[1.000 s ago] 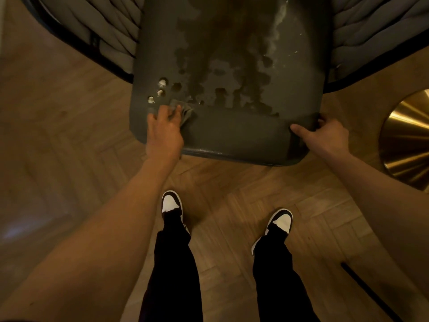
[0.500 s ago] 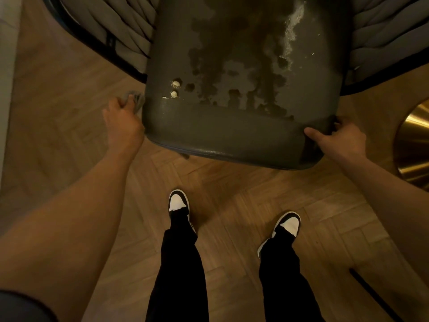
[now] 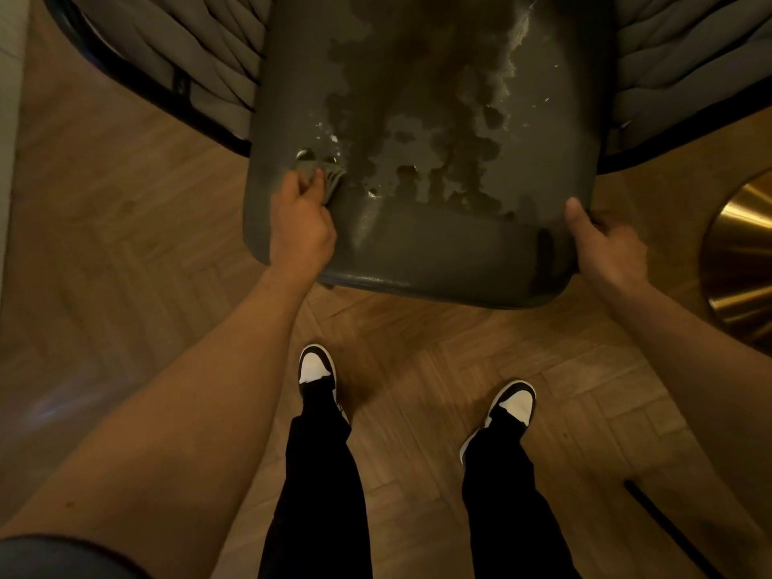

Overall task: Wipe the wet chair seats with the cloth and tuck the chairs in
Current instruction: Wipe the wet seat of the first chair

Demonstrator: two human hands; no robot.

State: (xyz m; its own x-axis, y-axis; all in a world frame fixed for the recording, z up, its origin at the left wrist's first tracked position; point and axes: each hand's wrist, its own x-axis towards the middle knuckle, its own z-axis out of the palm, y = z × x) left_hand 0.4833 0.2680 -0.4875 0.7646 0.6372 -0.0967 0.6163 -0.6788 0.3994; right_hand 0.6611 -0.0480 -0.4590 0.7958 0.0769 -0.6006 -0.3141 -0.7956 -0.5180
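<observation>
Where the dark chair seat (image 3: 422, 227) fills the upper middle of the head view, wet blotches spread across most of its surface. Cloth (image 3: 323, 174): grey, bunched, pressed on the seat's front left part at the edge of the wet patch. Left hand (image 3: 301, 227): fingers curled round the cloth, resting on the seat. Right hand (image 3: 605, 248): clamped on the seat's front right corner, thumb on top, fingers hidden beneath. Woven grey chair sides (image 3: 200, 52) flank the seat. Wooden parquet floor (image 3: 125, 244) lies under it; two black-and-white shoes (image 3: 316, 365) stand below the seat's front edge; a brass round base (image 3: 743, 261) sits right of the seat.
</observation>
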